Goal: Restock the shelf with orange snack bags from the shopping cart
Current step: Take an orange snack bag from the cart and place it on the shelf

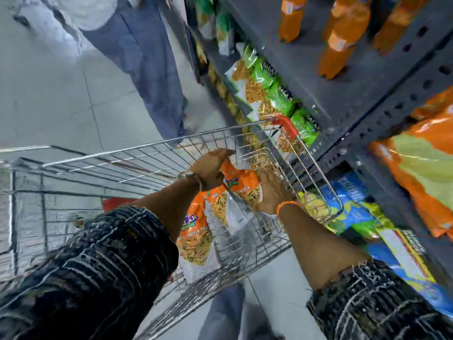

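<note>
Both my hands reach down into the wire shopping cart (137,153). My left hand (210,168) grips the top of an orange snack bag (241,184), and my right hand (270,192) presses flat against that bag's right side. Two more orange snack bags (196,236) lie lower in the cart, partly under my left forearm. The grey metal shelf (362,114) stands to the right of the cart. Orange snack bags (421,173) sit on it at the far right.
Green snack bags (274,89) line the shelf beyond the cart's red handle (286,125). Orange drink bottles (343,38) stand on the upper shelf. Blue and green packs (362,217) fill the lower shelf. Another person's jeans-clad legs (152,69) stand in the aisle ahead.
</note>
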Demonstrator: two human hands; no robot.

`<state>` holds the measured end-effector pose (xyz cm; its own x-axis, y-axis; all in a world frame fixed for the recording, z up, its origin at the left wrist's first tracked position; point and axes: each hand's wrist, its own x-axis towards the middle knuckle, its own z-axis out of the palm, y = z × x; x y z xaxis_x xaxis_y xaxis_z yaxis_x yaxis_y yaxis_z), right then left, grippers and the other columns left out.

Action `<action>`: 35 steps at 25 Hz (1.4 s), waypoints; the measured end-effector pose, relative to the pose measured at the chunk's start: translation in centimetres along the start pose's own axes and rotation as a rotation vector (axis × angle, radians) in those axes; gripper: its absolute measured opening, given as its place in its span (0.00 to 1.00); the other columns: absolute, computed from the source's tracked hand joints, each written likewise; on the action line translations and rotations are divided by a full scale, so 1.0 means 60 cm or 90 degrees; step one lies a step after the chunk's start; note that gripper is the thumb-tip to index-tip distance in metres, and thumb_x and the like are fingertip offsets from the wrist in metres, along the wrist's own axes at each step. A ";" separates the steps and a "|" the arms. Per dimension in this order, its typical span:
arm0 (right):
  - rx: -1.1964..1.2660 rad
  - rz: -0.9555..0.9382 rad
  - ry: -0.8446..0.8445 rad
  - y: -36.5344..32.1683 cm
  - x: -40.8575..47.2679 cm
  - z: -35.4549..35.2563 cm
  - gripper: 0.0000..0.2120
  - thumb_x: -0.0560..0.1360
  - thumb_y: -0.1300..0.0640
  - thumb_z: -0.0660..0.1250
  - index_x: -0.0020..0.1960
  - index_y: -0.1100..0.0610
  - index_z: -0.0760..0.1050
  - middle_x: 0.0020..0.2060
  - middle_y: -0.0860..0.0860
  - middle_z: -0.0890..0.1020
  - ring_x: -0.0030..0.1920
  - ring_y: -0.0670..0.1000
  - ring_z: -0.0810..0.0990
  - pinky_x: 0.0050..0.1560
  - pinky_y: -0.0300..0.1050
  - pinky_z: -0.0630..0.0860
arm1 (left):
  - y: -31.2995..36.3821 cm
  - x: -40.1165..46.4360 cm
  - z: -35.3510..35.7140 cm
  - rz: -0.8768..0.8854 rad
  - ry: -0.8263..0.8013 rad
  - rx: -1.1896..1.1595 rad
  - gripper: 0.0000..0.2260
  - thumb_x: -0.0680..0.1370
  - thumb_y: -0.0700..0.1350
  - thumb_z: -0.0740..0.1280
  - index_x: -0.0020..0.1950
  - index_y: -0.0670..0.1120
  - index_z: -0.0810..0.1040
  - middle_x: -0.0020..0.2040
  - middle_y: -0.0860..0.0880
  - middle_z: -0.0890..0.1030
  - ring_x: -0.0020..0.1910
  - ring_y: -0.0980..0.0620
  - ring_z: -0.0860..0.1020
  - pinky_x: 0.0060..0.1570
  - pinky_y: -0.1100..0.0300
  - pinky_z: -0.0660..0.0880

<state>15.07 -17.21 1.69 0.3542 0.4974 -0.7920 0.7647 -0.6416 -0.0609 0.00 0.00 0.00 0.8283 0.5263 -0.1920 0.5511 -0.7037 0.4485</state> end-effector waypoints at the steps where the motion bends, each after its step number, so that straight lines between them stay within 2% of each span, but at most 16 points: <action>1: -0.005 -0.001 0.014 -0.009 0.027 0.006 0.15 0.82 0.61 0.60 0.37 0.62 0.64 0.71 0.62 0.72 0.73 0.60 0.69 0.68 0.46 0.67 | -0.011 0.015 0.008 0.011 -0.014 0.014 0.33 0.66 0.34 0.69 0.72 0.40 0.73 0.67 0.39 0.79 0.67 0.38 0.77 0.65 0.49 0.73; 2: 0.051 -0.017 0.065 -0.013 0.045 0.013 0.09 0.79 0.61 0.66 0.45 0.64 0.69 0.72 0.62 0.70 0.73 0.62 0.69 0.69 0.49 0.68 | -0.014 0.022 0.009 0.005 -0.016 0.029 0.30 0.65 0.35 0.70 0.69 0.41 0.76 0.64 0.39 0.81 0.64 0.38 0.79 0.63 0.49 0.75; 4: 0.171 -0.062 0.132 -0.022 0.112 0.037 0.39 0.68 0.58 0.79 0.72 0.61 0.63 0.72 0.60 0.70 0.71 0.63 0.70 0.68 0.55 0.72 | -0.034 0.036 0.024 -0.014 -0.013 0.072 0.19 0.70 0.40 0.71 0.61 0.43 0.81 0.58 0.42 0.85 0.58 0.40 0.81 0.57 0.50 0.77; 5: 0.217 -0.075 0.130 -0.024 0.137 0.046 0.49 0.62 0.57 0.82 0.76 0.57 0.60 0.70 0.59 0.71 0.69 0.63 0.72 0.66 0.57 0.74 | -0.046 0.044 0.031 -0.009 0.002 0.085 0.13 0.74 0.43 0.71 0.58 0.43 0.82 0.55 0.42 0.85 0.56 0.40 0.82 0.54 0.50 0.77; 6: 0.231 -0.076 0.144 -0.027 0.151 0.051 0.51 0.59 0.57 0.84 0.75 0.55 0.61 0.67 0.59 0.73 0.67 0.62 0.74 0.64 0.57 0.76 | -0.052 0.047 0.034 -0.007 0.018 0.081 0.10 0.77 0.45 0.69 0.56 0.43 0.83 0.53 0.42 0.86 0.54 0.40 0.82 0.51 0.50 0.77; 9: 0.243 -0.082 0.209 -0.019 0.180 0.060 0.40 0.59 0.56 0.84 0.67 0.54 0.70 0.58 0.56 0.81 0.58 0.60 0.81 0.56 0.53 0.80 | -0.059 0.057 0.034 0.052 0.069 0.041 0.12 0.81 0.50 0.65 0.50 0.41 0.81 0.46 0.42 0.85 0.45 0.40 0.82 0.43 0.52 0.74; 13: 0.293 -0.097 0.216 0.011 0.166 0.042 0.30 0.62 0.59 0.82 0.62 0.55 0.77 0.51 0.56 0.86 0.52 0.59 0.85 0.55 0.52 0.81 | -0.006 0.064 0.000 0.178 0.100 0.038 0.16 0.81 0.55 0.63 0.48 0.43 0.81 0.42 0.45 0.83 0.39 0.43 0.81 0.38 0.56 0.73; 17: 0.422 -0.108 0.237 0.036 0.104 0.021 0.28 0.62 0.60 0.83 0.60 0.56 0.79 0.52 0.55 0.87 0.53 0.56 0.85 0.59 0.53 0.80 | 0.073 0.047 -0.070 0.115 0.157 0.012 0.23 0.75 0.69 0.63 0.50 0.51 0.84 0.43 0.48 0.87 0.41 0.46 0.84 0.38 0.51 0.79; 20: 0.491 -0.138 0.281 0.047 0.039 0.007 0.27 0.61 0.61 0.83 0.59 0.56 0.81 0.51 0.52 0.87 0.50 0.52 0.85 0.59 0.53 0.81 | 0.123 0.022 -0.110 0.102 0.323 -0.051 0.30 0.69 0.73 0.65 0.55 0.49 0.83 0.51 0.49 0.86 0.50 0.48 0.82 0.48 0.53 0.78; 23: 0.547 -0.157 0.347 0.060 -0.041 -0.016 0.25 0.60 0.60 0.83 0.55 0.58 0.83 0.46 0.50 0.88 0.45 0.50 0.85 0.54 0.52 0.83 | 0.153 -0.008 -0.135 -0.001 0.495 -0.212 0.39 0.64 0.67 0.77 0.68 0.47 0.74 0.64 0.49 0.78 0.62 0.53 0.74 0.63 0.69 0.68; 25: 0.601 -0.182 0.382 0.069 -0.096 -0.039 0.25 0.59 0.62 0.83 0.56 0.61 0.82 0.49 0.53 0.87 0.49 0.54 0.86 0.55 0.54 0.82 | 0.177 -0.024 -0.143 -0.071 0.464 -0.448 0.38 0.66 0.55 0.80 0.70 0.42 0.70 0.65 0.48 0.79 0.64 0.54 0.76 0.66 0.65 0.71; 26: 0.625 -0.202 0.398 0.072 -0.123 -0.052 0.26 0.60 0.63 0.83 0.56 0.62 0.81 0.50 0.53 0.87 0.51 0.56 0.86 0.56 0.54 0.81 | 0.190 -0.028 -0.150 -0.071 0.411 -0.598 0.30 0.70 0.49 0.79 0.67 0.40 0.72 0.60 0.49 0.83 0.59 0.55 0.80 0.62 0.59 0.76; 28: 0.671 -0.239 0.430 0.081 -0.187 -0.076 0.26 0.61 0.65 0.82 0.58 0.62 0.81 0.53 0.53 0.86 0.54 0.56 0.86 0.58 0.55 0.81 | 0.225 -0.036 -0.181 -0.016 0.323 -0.794 0.10 0.76 0.46 0.72 0.53 0.42 0.80 0.44 0.53 0.87 0.42 0.57 0.84 0.47 0.58 0.79; 29: 0.687 -0.260 0.448 0.085 -0.217 -0.088 0.25 0.61 0.65 0.82 0.57 0.62 0.81 0.53 0.53 0.87 0.54 0.55 0.86 0.58 0.57 0.81 | 0.247 -0.036 -0.206 0.009 0.300 -0.852 0.06 0.76 0.48 0.70 0.46 0.45 0.83 0.40 0.53 0.87 0.38 0.56 0.84 0.43 0.59 0.79; 33: 0.713 -0.325 0.561 0.104 -0.369 -0.135 0.28 0.60 0.58 0.84 0.58 0.56 0.81 0.53 0.48 0.87 0.53 0.49 0.86 0.56 0.53 0.82 | 0.367 -0.053 -0.323 0.151 0.270 -0.906 0.10 0.76 0.48 0.73 0.36 0.48 0.85 0.36 0.51 0.87 0.33 0.57 0.84 0.36 0.61 0.81; 35: 0.719 -0.356 0.630 0.111 -0.445 -0.155 0.27 0.59 0.54 0.84 0.56 0.48 0.81 0.53 0.45 0.87 0.52 0.45 0.86 0.56 0.50 0.82 | 0.431 -0.070 -0.377 0.215 0.277 -0.892 0.10 0.72 0.53 0.76 0.37 0.48 0.83 0.37 0.49 0.87 0.33 0.55 0.84 0.37 0.58 0.82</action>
<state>15.73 -29.34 28.08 0.7161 0.6836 0.1412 0.2991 -0.1177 -0.9469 8.50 -9.60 32.13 0.6606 0.7109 0.2413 -0.4017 0.0632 0.9136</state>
